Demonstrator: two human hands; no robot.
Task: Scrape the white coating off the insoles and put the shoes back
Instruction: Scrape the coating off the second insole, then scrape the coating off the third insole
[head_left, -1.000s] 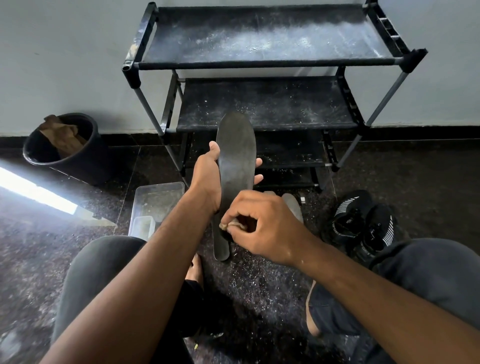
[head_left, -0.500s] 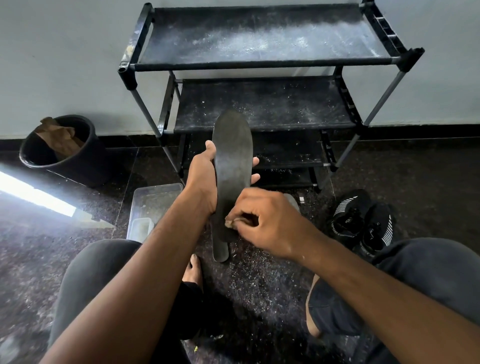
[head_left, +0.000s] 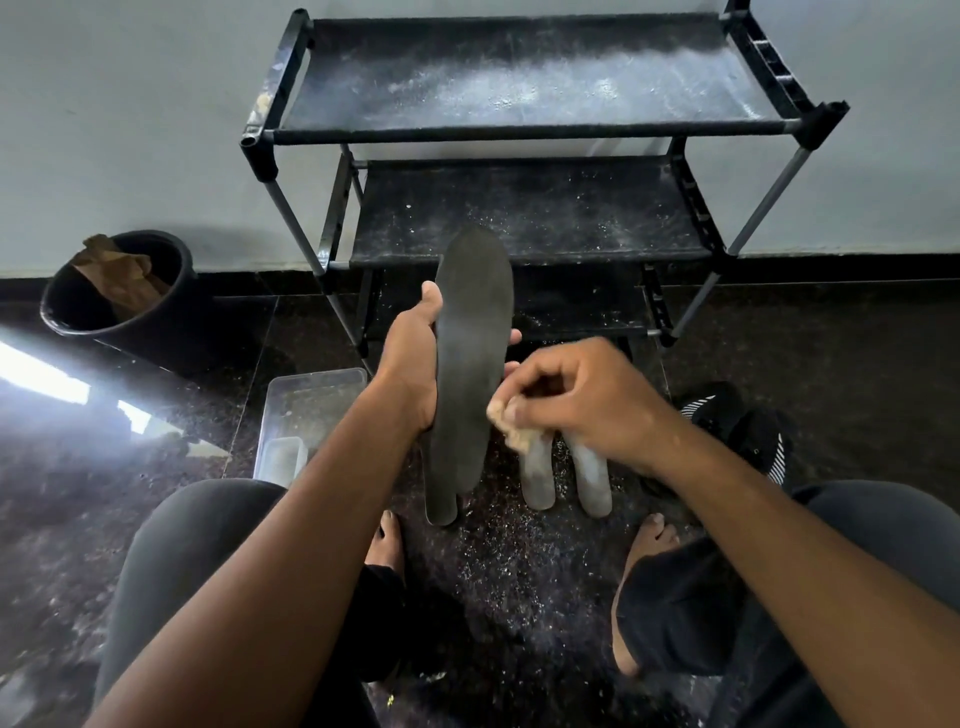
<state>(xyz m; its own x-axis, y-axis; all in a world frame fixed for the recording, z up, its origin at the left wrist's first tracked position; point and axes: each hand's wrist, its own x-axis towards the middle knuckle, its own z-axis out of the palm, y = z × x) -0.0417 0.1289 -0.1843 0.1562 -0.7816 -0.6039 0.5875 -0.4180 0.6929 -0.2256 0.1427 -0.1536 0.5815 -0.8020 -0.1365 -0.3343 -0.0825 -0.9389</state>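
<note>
The left hand (head_left: 410, 364) grips a dark insole (head_left: 470, 374) upright, thumb on its left edge, fingertips curled past its right. The right hand (head_left: 582, 400), just beside it, pinches a tan scrap (head_left: 511, 431) in curled fingers above 2 whitish insoles (head_left: 566, 475) on the floor.

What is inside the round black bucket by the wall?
Crumpled brown paper or cloth sticks up inside the round black bucket and leans on its far side. The bucket's bottom is dark and partly covered by that material, so anything underneath cannot be seen.
</note>
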